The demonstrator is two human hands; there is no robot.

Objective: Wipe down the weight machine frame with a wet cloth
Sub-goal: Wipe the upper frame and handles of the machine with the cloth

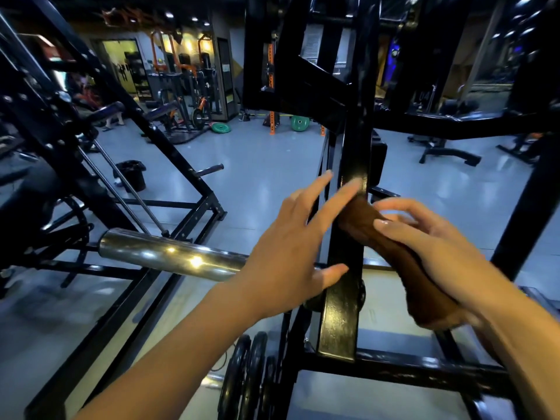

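A black upright post (pixel 342 310) of the weight machine frame rises in the middle of the view. A brown cloth (pixel 400 262), bunched into a long roll, lies against the right side of that post. My right hand (pixel 436 247) grips the cloth, fingers curled over its top. My left hand (pixel 291 253) is spread with straight fingers; the fingertips reach the cloth's upper end at the post and the thumb touches the post's left face.
A chrome sleeve bar (pixel 169 253) sticks out leftward behind my left hand. Black weight plates (pixel 248 377) hang low beside the post. A black bucket (pixel 133 174) stands on the grey floor. Other machines, benches and green plates (pixel 300 122) fill the far room.
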